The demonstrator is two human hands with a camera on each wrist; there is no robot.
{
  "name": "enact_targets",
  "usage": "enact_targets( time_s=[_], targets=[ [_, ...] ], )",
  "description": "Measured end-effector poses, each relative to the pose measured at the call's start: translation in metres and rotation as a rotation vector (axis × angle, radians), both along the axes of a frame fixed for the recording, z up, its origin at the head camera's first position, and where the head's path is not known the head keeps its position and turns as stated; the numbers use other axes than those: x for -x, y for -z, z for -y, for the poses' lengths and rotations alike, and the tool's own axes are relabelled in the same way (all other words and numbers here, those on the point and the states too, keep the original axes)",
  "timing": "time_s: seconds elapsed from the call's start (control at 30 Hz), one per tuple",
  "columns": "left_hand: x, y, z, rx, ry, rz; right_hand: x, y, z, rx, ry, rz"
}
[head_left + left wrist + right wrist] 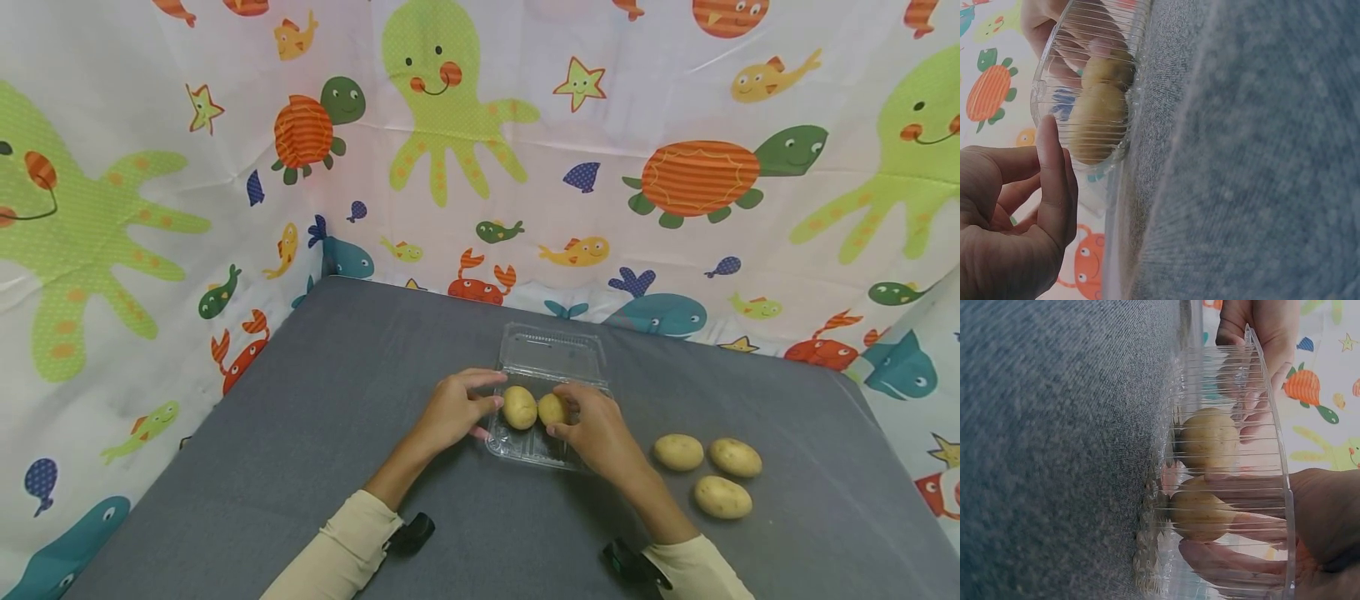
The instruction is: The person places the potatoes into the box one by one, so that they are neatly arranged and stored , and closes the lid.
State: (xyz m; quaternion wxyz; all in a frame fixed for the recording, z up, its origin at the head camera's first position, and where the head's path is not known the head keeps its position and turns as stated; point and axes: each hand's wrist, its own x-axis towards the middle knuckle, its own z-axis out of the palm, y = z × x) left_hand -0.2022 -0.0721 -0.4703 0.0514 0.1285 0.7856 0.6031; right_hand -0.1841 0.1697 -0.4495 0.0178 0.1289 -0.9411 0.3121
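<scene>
A clear plastic clamshell container (517, 454) lies on the table with its lid (551, 350) folded back. Two yellow potatoes sit side by side in its base: a left potato (519, 407) and a right potato (552, 410). My right hand (596, 429) reaches over the right wall and holds the right potato between thumb and fingers; the right wrist view shows this potato (1200, 512) through the ribbed wall. At the container's left rim is my left hand (453, 410), fingers extended, a fingertip at the edge in the left wrist view. It holds no potato.
Three more potatoes lie to the right of the container: one nearer it (678, 452), a farther potato (736, 457) and a front potato (722, 497). A grey cloth (337, 375) covers the table. Behind hangs a curtain (510, 192) printed with sea animals.
</scene>
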Motion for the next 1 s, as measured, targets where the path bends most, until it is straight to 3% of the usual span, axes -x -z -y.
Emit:
enact_targets(
  time_s=[0.5,1.0],
  targets=[
    [0.0,0.0,0.0,0.003,0.004,-0.012,-0.004,-0.003,-0.009,0.036,0.021,-0.033],
    [0.002,0.002,0.0,0.013,0.008,-0.011,-0.016,-0.011,-0.024,0.174,0.068,-0.076]
  ],
)
